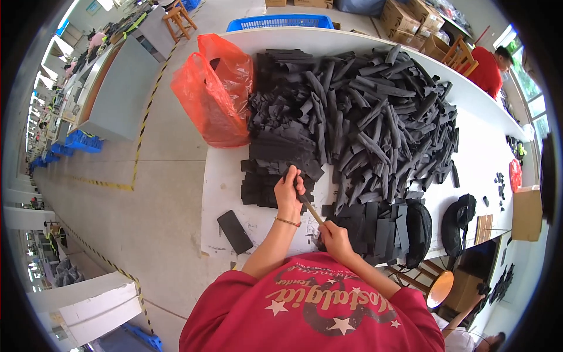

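Gripping one end of a thin wooden stick near the centre of the frame, the left hand is curled shut around it, a thin bracelet on its wrist; the right hand, just below and to the right, is closed on the stick's lower end, which slants between the two hands; both hands sit at the lower edge of a great heap of black fabric strips filling the middle of the white table; flatter stacks of black pieces lie just right of the right hand; a dark phone rests lower left on the table; an orange plastic bag slumps at the table's upper left end.
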